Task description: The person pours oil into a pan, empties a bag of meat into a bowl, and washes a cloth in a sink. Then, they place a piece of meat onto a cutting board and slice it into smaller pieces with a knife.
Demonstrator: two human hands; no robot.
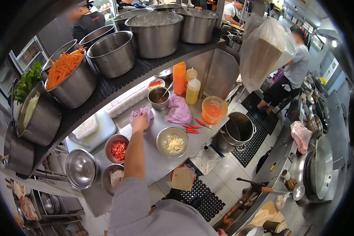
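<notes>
My left hand (141, 122) reaches out over the steel counter (151, 153), its fingers closed on a crumpled purple cloth (134, 116). A second purple cloth (178, 110) lies to its right. Behind the hand stands a small steel pot (159, 97) of brown sauce with a spoon in it. Nearer me are a bowl of chopped red pieces (118, 150), a bowl of pale minced food (174, 143), and a bowl with raw-looking meat (116, 179) partly behind my arm. Only a sliver of my right hand (221, 232) shows at the bottom edge; its fingers are hidden.
Red chillies (192, 128), an orange-filled tub (214, 109) and squeeze bottles (179, 78) stand to the right. A colander (81, 168) and a white cutting board (93, 131) are left. Overhead, a shelf (153, 65) carries large pots. Several people work farther off.
</notes>
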